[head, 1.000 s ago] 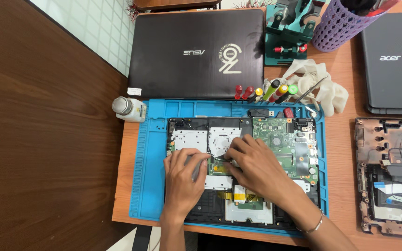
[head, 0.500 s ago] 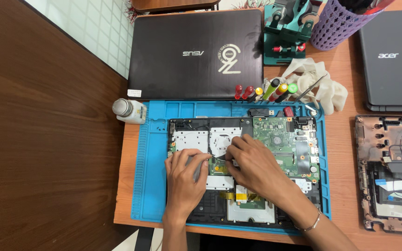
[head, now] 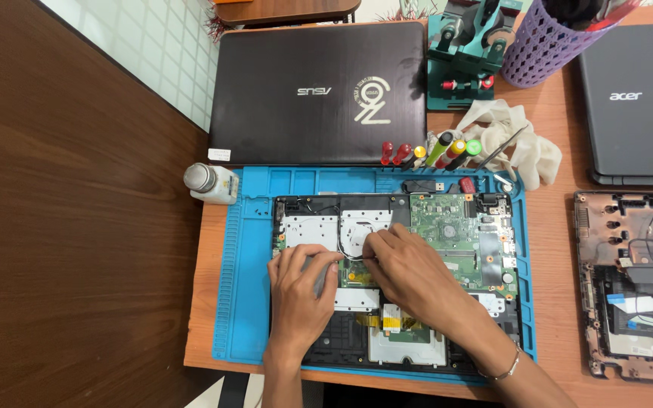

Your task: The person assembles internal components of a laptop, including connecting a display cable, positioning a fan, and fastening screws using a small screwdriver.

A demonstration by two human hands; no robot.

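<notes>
My left hand steadies opened black laptop chassis, grip narrow; right hand pinches thin black cable. Best pull gently, parallel to green circuit board.

Bright, even overhead light; soft short shadows under hands. Mild sheen on dark laptop lid far. Sharp focus, slight edge distortion.

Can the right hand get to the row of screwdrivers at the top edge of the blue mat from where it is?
Probably yes: the right hand rests on the opened laptop, and only low board lies between it and the screwdrivers.
</notes>
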